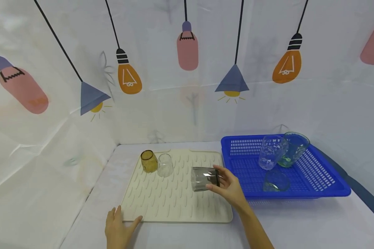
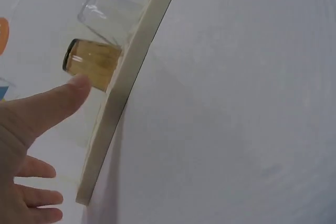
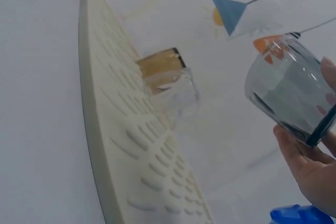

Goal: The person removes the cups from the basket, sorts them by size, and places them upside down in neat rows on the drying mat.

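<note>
Above the right part of a cream ridged drying mat (image 1: 174, 207), my right hand (image 1: 232, 188) holds a grey-tinted drinking glass (image 1: 201, 178) tipped on its side, its dark rim toward the palm. In the right wrist view, thumb and fingers grip that glass (image 3: 286, 87) near its rim. My left hand (image 1: 118, 226) lies by the mat's front left corner, fingers and thumb spread, holding nothing. At the mat's back left stand an amber glass (image 1: 149, 162) and a clear glass (image 1: 165, 166), side by side. Both show in the left wrist view beyond the thumb.
A blue plastic basket (image 1: 237, 188) stands to the right of the mat. In it are a clear patterned glass (image 1: 269, 154), a greenish glass (image 1: 294, 148) leaning beside it, and another glass (image 1: 275, 181) lying near the front. A white lamp-patterned sheet (image 1: 162, 114) hangs behind.
</note>
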The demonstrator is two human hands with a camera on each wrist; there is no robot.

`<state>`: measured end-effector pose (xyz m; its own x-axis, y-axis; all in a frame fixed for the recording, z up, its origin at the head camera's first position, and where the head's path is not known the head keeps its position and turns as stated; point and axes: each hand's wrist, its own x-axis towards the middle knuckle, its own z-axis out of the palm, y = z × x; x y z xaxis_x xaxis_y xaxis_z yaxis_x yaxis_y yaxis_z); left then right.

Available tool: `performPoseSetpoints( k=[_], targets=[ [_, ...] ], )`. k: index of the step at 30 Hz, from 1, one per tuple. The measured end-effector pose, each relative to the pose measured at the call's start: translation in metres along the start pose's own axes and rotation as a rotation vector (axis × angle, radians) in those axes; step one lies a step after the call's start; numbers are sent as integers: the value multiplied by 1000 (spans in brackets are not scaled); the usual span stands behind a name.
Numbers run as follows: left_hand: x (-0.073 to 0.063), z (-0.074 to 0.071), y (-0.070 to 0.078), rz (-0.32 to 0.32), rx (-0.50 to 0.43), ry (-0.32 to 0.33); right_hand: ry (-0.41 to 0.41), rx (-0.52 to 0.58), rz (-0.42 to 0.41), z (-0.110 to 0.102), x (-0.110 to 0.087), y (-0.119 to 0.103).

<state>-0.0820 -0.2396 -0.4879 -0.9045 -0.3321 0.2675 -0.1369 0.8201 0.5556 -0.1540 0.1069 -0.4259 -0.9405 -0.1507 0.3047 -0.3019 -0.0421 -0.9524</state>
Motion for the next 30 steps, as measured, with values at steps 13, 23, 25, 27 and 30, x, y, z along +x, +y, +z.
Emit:
performPoseSetpoints(
  k=[13,23,25,27,30],
  targets=[
    [7,2,-25,-85,-49,-293,23,-124,58,11,34,6],
    [4,1,-26,-72,-33,-259,61,-192,8,23,63,28],
    [4,0,-26,-73,-35,-255,76,-218,20,27,69,30],
    [4,0,-25,-70,-38,-252,95,-250,36,31,74,32],
    [4,-1,-25,-76,-45,-264,108,-299,54,37,81,36]
  ],
)
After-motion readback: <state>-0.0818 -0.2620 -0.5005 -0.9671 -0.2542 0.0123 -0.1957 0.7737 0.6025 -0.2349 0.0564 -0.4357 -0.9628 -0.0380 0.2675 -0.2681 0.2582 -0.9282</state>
